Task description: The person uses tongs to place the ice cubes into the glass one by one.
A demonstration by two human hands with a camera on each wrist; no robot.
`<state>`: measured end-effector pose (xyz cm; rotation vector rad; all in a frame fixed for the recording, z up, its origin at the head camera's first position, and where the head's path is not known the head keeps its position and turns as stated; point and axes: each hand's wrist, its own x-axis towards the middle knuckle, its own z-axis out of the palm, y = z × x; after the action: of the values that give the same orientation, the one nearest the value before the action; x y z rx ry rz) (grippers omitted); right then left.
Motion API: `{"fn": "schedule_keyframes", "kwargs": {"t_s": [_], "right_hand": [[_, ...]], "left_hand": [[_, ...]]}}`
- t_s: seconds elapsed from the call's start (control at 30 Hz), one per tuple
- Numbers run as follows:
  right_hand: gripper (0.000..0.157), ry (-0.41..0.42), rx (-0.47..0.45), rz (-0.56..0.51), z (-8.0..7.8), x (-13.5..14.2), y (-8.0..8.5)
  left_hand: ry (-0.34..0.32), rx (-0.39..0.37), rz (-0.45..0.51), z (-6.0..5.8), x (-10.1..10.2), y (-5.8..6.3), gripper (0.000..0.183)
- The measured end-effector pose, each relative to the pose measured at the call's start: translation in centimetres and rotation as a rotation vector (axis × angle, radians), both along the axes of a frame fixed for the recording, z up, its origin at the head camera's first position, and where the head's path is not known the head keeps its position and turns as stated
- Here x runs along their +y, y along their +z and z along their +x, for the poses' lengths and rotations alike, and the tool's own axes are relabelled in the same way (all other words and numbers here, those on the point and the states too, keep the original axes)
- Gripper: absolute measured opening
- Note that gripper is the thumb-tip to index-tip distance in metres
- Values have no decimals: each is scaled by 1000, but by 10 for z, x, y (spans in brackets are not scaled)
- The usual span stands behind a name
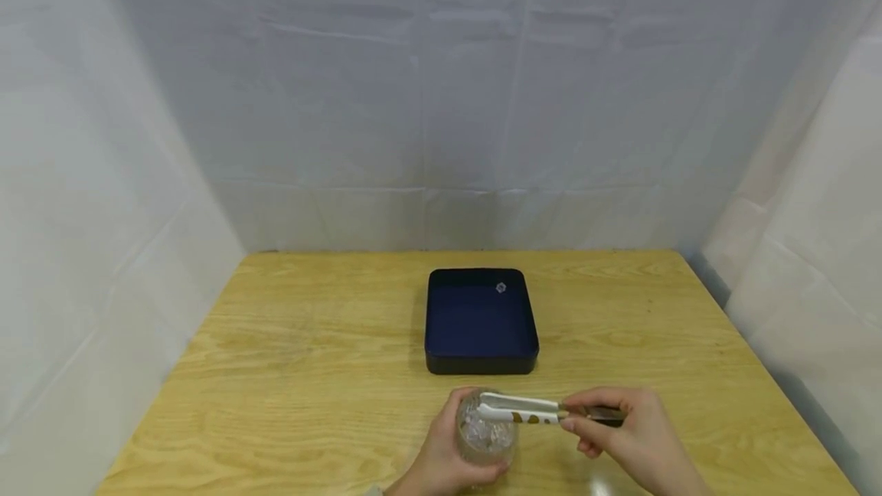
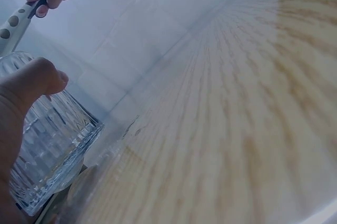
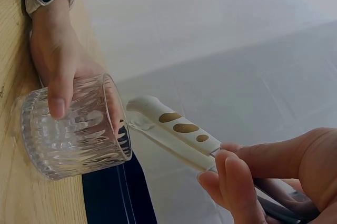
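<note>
My left hand (image 1: 444,450) is wrapped around a ribbed clear glass (image 3: 73,126) near the table's front edge. Several clear, ice-like pieces (image 1: 485,435) lie inside the glass. Small tongs (image 1: 520,409) with white tips and gold spots are pinched between the thumb and fingers of my right hand (image 1: 627,431). Their tips hover just above the glass's mouth, and a clear piece (image 3: 141,123) appears to sit between them. Beyond the glass, a dark blue square tray (image 1: 482,365) holds one small clear piece (image 1: 501,288) near its far right corner.
The wooden table (image 1: 310,373) carries the tray at its middle. White sheeting (image 1: 441,98) hangs behind the far edge and along both sides.
</note>
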<state>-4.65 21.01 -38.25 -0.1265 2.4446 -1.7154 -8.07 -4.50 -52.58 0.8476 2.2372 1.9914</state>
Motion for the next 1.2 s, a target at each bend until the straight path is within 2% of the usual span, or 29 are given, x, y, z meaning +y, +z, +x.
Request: {"fn": "schedule_keyframes", "kwargs": {"t_s": [0.17,0.67,0.97,1.07,1.2], "right_hand": [[27,-28,-53,1,0,-1,1],[30,-62,-70,-4,-2,-1,5],[31,-97,0,-48,-13,2,10],[30,-127,25,-44,-21,3,12],[29,-170,77,-8,-31,3,13]], "left_hand": [[-8,18,6,0,0,-1,84],[12,-20,-31,1,-1,-1,85],[22,26,-20,1,-1,-3,85],[28,46,-15,0,0,-3,85],[40,30,-22,0,1,-2,85]]}}
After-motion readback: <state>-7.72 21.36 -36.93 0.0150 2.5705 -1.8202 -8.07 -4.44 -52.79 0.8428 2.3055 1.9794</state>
